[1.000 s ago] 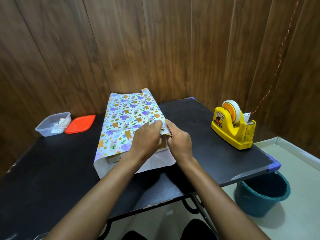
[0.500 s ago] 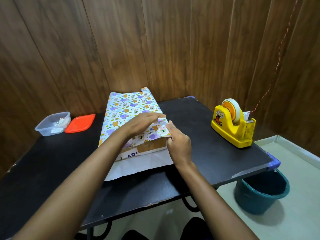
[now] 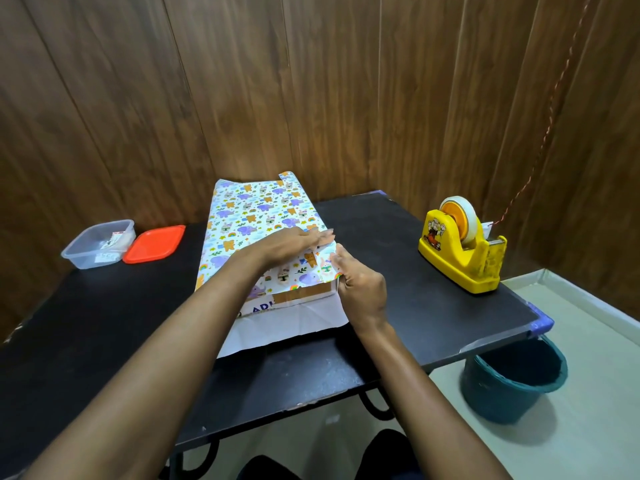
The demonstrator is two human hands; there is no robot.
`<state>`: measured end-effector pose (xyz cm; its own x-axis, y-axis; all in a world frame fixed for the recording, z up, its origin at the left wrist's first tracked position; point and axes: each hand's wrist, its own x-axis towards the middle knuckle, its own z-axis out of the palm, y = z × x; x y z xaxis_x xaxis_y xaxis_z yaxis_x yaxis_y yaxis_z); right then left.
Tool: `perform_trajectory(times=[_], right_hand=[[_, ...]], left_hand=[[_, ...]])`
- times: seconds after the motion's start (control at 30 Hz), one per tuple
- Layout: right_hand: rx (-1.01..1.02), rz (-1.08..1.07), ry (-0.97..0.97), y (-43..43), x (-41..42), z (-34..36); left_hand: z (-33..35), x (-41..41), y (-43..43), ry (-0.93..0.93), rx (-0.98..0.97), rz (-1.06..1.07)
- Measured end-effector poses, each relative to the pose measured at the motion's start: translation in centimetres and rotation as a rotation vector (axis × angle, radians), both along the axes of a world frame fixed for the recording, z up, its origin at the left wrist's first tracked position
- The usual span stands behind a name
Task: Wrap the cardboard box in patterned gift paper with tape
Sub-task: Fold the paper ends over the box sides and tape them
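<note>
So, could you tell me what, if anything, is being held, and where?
The right hand pinches the gift paper by its edge at the near right corner of the box; the left hand presses it flat.

clear tub [image 3: 98, 242], orange lid [image 3: 154, 243] just beside, teal bucket [image 3: 512, 379] btm rt

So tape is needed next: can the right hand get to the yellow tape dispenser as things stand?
Probably yes: only bare table lies between the right hand and the tape dispenser. It would first have to release the gift paper it holds at the box corner.
</note>
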<state>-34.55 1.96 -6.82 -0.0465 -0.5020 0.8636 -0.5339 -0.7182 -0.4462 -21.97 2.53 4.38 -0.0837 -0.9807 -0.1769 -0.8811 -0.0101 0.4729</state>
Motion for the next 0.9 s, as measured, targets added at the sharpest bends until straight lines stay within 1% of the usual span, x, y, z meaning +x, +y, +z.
perform_trajectory(times=[0.1,0.2,0.23,0.3,0.4,0.5,0.6,0.67,0.73,0.8,0.9], right_hand=[[0.062,0.024,-0.057,0.2,0.2,-0.3],[0.227,0.087,-0.190,0.9,0.4,-0.4],[0.303,0.107,-0.235,1.3,0.6,-0.3],[0.442,0.130,-0.340,2.2,1.2,0.3],[0.543,0.105,-0.449,3.2,2.1,1.1],[0.566,0.094,-0.480,3.4,2.4,0.9],[0.539,0.105,-0.462,3.2,2.0,0.6],[0.528,0.111,-0.445,3.1,1.8,0.5],[0.533,0.119,-0.443,3.2,1.8,0.6],[0.563,0.127,-0.455,3.3,1.8,0.6],[0.671,0.133,-0.517,3.3,1.8,0.7]], left_hand=[[-0.4,0.0,0.1,-0.085,-0.042,-0.097],[-0.9,0.0,-0.1,-0.185,-0.094,-0.152],[-1.0,0.1,-0.2,-0.173,-0.097,-0.161],[-1.4,0.6,-0.3,-0.090,-0.085,-0.189],[-1.5,1.0,-0.6,-0.057,-0.087,-0.190],[-0.9,0.8,-0.5,-0.060,-0.073,-0.185],[-0.7,1.2,0.2,-0.062,-0.139,-0.220],[-0.8,1.5,1.0,-0.105,-0.185,-0.267],[-1.0,1.6,1.8,-0.194,-0.219,-0.315],[-1.3,1.7,2.4,-0.260,-0.237,-0.347],[-1.5,1.8,2.9,-0.217,-0.210,-0.349]])
